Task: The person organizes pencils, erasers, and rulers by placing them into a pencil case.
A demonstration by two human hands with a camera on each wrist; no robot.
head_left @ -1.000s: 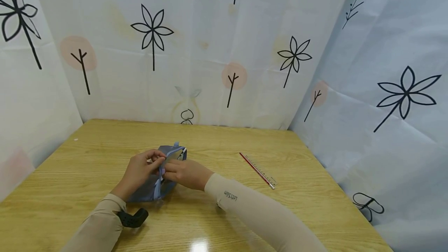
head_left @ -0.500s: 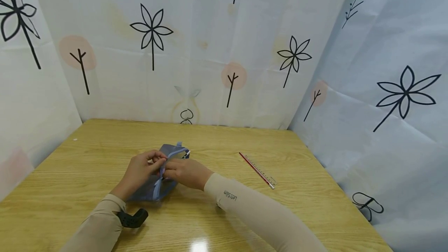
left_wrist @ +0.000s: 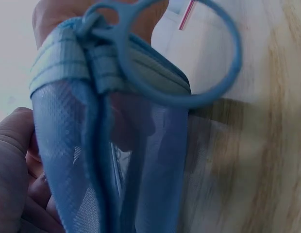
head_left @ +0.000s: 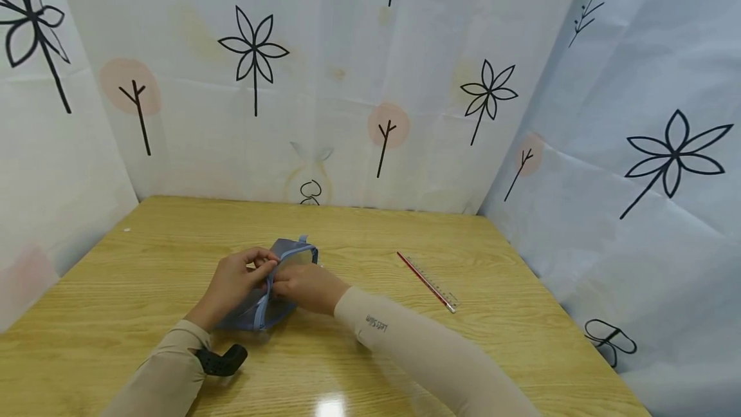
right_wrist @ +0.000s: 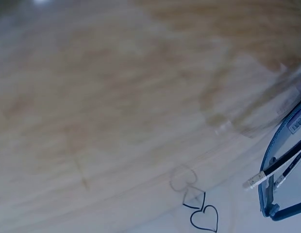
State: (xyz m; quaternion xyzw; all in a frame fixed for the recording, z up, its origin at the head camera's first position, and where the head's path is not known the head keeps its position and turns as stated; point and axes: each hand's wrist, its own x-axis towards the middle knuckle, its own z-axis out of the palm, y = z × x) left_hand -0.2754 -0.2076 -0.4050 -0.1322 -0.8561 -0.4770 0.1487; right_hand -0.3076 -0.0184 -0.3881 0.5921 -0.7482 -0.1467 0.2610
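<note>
A blue mesh zip pouch with its mouth open stands on the table, left of the middle. My left hand pinches the near-left rim of its opening. Fingers of my right hand are inside the mouth; blurred through the mesh in the left wrist view, their hold cannot be made out. A blue ring loop hangs from the zipper end. In the right wrist view, a dark pencil with a white end pokes over the pouch's rim. A second dark, slim stick with a pale end lies below it.
A red pencil and a clear ruler lie side by side to the right on the wooden table. Printed white cloth hangs along the back and sides. A black device sits at the left wrist.
The pouch has shifted slightly right. The dark pencil's end, seen above the opening before, has swung right and down and is now mostly behind my right hand. The left hand keeps its pinch.
</note>
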